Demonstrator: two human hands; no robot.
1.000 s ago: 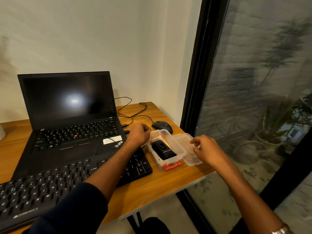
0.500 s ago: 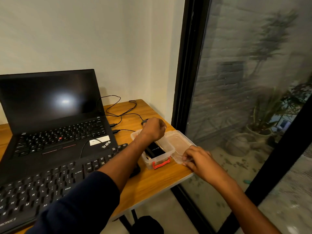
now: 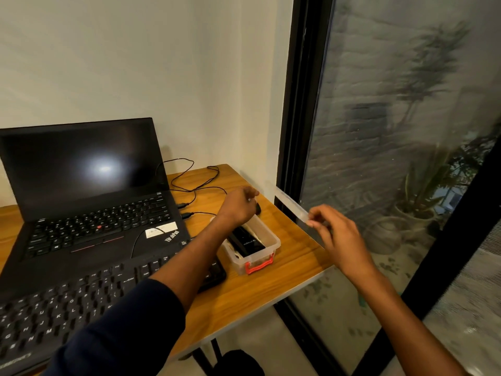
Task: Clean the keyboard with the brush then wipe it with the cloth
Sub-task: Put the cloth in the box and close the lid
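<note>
On the wooden surface (image 3: 271, 283) right of the keyboard (image 3: 81, 308), the box (image 3: 267, 244) stands open, the right hand (image 3: 334, 232) pinching its lid (image 3: 291, 207), the left hand's (image 3: 238, 206) grip unclear, so fetching the brush seems next.

A plain off-white wall (image 3: 135, 63) runs behind the warm-brown wooden counter (image 3: 284, 267). To the right stands a tall black-framed glass window (image 3: 406, 131); beyond it, blurred, what may be potted green plants (image 3: 423, 191) against brick. Pale floor (image 3: 284, 346) shows below the near edge.

A dark navy sleeve (image 3: 116, 337) covers the left upper arm, while both forearms and hands are bare.
</note>
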